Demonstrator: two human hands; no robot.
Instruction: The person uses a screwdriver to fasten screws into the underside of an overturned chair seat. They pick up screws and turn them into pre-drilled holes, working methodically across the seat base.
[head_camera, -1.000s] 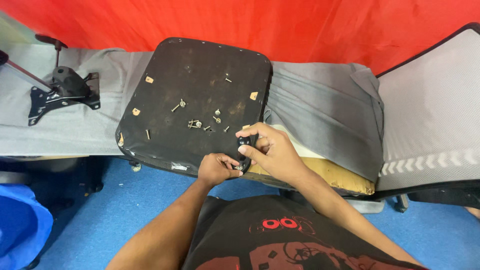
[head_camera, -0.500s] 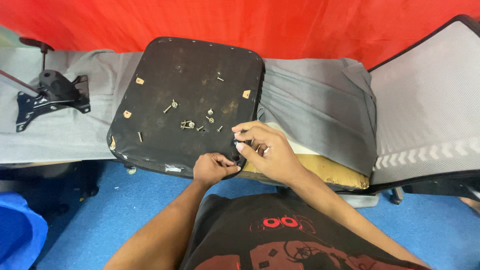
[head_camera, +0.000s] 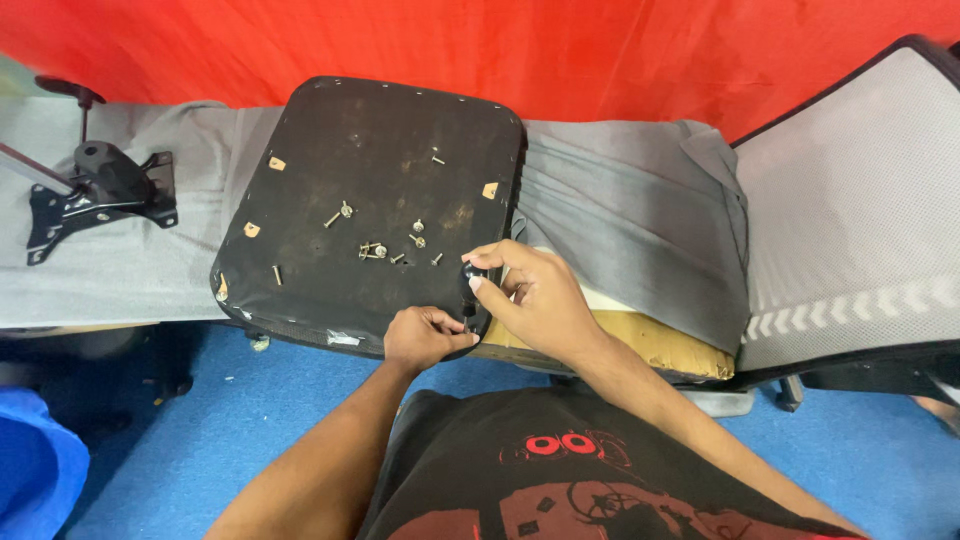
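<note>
- Small black part (head_camera: 469, 285) sits at the near right edge of the upturned seat base (head_camera: 370, 200).
- My right hand (head_camera: 530, 300) pinches it; left hand (head_camera: 425, 335) grips the rim.
- I'd steady the rim: loose screws (head_camera: 375, 250) lie near.

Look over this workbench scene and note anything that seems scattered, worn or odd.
Loose metal screws lie scattered over the upturned black seat base. Its underside looks stained and scuffed, with pale patches at the near-left edge. Both the left hand and right hand pinch its near-right corner.
</note>
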